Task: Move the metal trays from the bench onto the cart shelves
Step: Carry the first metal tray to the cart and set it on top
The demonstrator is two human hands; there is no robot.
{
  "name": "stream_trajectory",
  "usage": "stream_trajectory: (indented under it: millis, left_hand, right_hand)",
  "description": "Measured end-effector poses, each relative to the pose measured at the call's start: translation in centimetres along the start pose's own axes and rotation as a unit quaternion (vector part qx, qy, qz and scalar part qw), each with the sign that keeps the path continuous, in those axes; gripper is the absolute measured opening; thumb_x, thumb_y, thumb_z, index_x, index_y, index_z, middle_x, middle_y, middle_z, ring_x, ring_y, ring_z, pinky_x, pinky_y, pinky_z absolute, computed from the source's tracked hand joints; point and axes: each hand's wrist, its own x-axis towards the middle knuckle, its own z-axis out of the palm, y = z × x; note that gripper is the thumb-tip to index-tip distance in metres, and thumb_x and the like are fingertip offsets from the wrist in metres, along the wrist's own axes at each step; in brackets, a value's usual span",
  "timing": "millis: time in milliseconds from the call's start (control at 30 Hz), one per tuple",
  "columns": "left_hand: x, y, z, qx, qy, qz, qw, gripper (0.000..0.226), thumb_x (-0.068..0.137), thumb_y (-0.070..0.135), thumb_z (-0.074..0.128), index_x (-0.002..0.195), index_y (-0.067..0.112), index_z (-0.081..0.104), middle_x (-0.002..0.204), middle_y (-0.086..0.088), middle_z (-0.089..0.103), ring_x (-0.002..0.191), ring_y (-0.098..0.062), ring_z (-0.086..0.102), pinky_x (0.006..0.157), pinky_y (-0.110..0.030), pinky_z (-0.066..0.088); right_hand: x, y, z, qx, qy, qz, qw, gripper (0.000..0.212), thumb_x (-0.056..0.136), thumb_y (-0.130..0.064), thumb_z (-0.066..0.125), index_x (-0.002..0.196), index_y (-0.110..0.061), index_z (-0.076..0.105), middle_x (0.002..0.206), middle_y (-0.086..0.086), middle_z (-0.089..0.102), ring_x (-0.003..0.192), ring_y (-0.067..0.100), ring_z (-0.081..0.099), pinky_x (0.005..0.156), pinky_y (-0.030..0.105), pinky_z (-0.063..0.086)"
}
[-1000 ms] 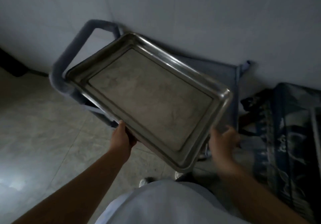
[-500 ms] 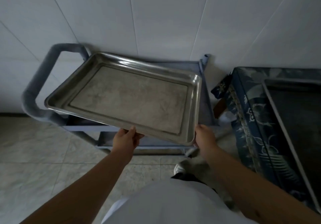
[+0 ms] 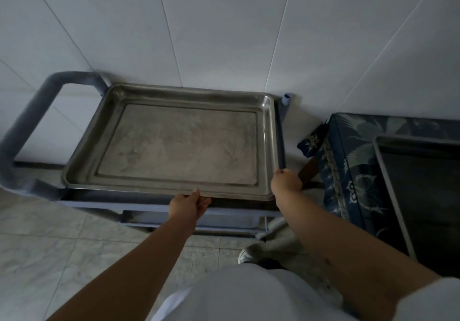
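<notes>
The metal tray (image 3: 189, 143) lies flat over the top shelf of the blue-grey cart (image 3: 37, 111), which stands against the white tiled wall (image 3: 224, 26). The left hand (image 3: 189, 206) grips the tray's near rim, thumb on top and fingers curled beneath the edge. The right hand (image 3: 286, 181) holds the tray's near right corner with its fingers curled round the rim. Just below the left hand the cart's front rail shows, and under that a lower shelf (image 3: 189, 221). Beyond the left hand, at the far left, the cart's looped handle stands out. To the right of the right hand sits the bench (image 3: 353, 171) with a dark floral cover, bearing another tray (image 3: 423, 196) in shadow.
</notes>
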Motion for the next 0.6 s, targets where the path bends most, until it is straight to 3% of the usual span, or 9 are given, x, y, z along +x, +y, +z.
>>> stream_trajectory:
  millis: [167, 300, 333, 400, 433, 500, 600]
  left_hand:
    - [0.1, -0.4, 0.2, 0.052, 0.034, 0.01, 0.998, 0.024, 0.098, 0.022, 0.061, 0.091, -0.001, 0.062, 0.085, -0.017, 0.07, 0.078, -0.026, 0.073, 0.061, -0.033, 0.057]
    - [-0.3, -0.1, -0.2, 0.175, 0.043, 0.045, 0.983, 0.032, 0.099, 0.031, 0.058, 0.089, 0.001, 0.063, 0.068, -0.013, 0.067, 0.063, -0.026, 0.07, 0.065, -0.038, 0.058]
    - [-0.4, 0.2, -0.5, 0.238, 0.036, 0.054, 0.969, 0.037, 0.1, 0.036, 0.055, 0.09, 0.001, 0.063, 0.066, -0.013, 0.066, 0.063, -0.027, 0.069, 0.066, -0.039, 0.056]
    - [-0.7, 0.9, -1.3, 0.341, 0.01, 0.064, 0.938, 0.046, 0.102, 0.044, 0.047, 0.098, 0.002, 0.063, 0.07, -0.015, 0.068, 0.063, -0.027, 0.068, 0.064, -0.037, 0.058]
    - [-0.7, 1.1, -2.0, 0.397, 0.001, 0.082, 0.914, 0.049, 0.102, 0.048, 0.043, 0.103, 0.003, 0.062, 0.074, -0.015, 0.069, 0.064, -0.027, 0.068, 0.062, -0.037, 0.059]
    - [-0.8, 1.6, -4.0, 0.542, -0.002, 0.18, 0.821, 0.05, 0.1, 0.054, 0.037, 0.11, 0.011, 0.06, 0.089, -0.012, 0.07, 0.077, -0.028, 0.069, 0.071, -0.042, 0.059]
    - [-0.6, 1.6, -7.9, 0.644, 0.008, 0.35, 0.68, 0.058, 0.089, 0.071, 0.033, 0.126, 0.027, 0.046, 0.126, -0.006, 0.061, 0.111, -0.023, 0.061, 0.092, -0.041, 0.054]
  right_hand:
    - [0.4, 1.3, 0.7, 0.044, 0.0, -0.035, 0.998, 0.032, 0.103, -0.037, 0.036, 0.095, -0.015, 0.058, 0.084, 0.004, 0.052, 0.073, 0.02, 0.048, 0.071, 0.035, 0.039]
    - [-0.1, 1.1, 0.3, 0.035, 0.008, -0.064, 0.997, 0.035, 0.103, -0.035, 0.037, 0.092, -0.009, 0.058, 0.075, 0.002, 0.051, 0.083, 0.027, 0.057, 0.071, 0.035, 0.042]
    - [-0.4, 1.0, 0.3, 0.036, 0.018, -0.072, 0.997, 0.033, 0.103, -0.033, 0.04, 0.099, -0.007, 0.059, 0.081, 0.003, 0.053, 0.088, 0.028, 0.058, 0.073, 0.035, 0.044]
    - [-1.5, 0.9, 0.3, 0.051, 0.065, -0.112, 0.99, 0.037, 0.097, -0.034, 0.052, 0.121, -0.006, 0.055, 0.112, 0.011, 0.057, 0.104, 0.031, 0.059, 0.082, 0.04, 0.05]
    - [-2.4, 1.0, 0.5, 0.031, 0.1, -0.155, 0.982, 0.047, 0.093, -0.039, 0.058, 0.129, -0.009, 0.049, 0.126, 0.013, 0.052, 0.112, 0.031, 0.056, 0.088, 0.043, 0.051]
    - [-4.7, 1.8, 1.1, -0.066, 0.131, -0.257, 0.955, 0.067, 0.085, -0.052, 0.06, 0.137, -0.016, 0.038, 0.144, 0.014, 0.039, 0.126, 0.032, 0.044, 0.096, 0.047, 0.047]
    - [-8.5, 3.7, 3.0, -0.196, 0.083, -0.351, 0.912, 0.087, 0.078, -0.072, 0.05, 0.146, -0.024, 0.025, 0.158, 0.012, 0.02, 0.141, 0.033, 0.024, 0.108, 0.052, 0.034]
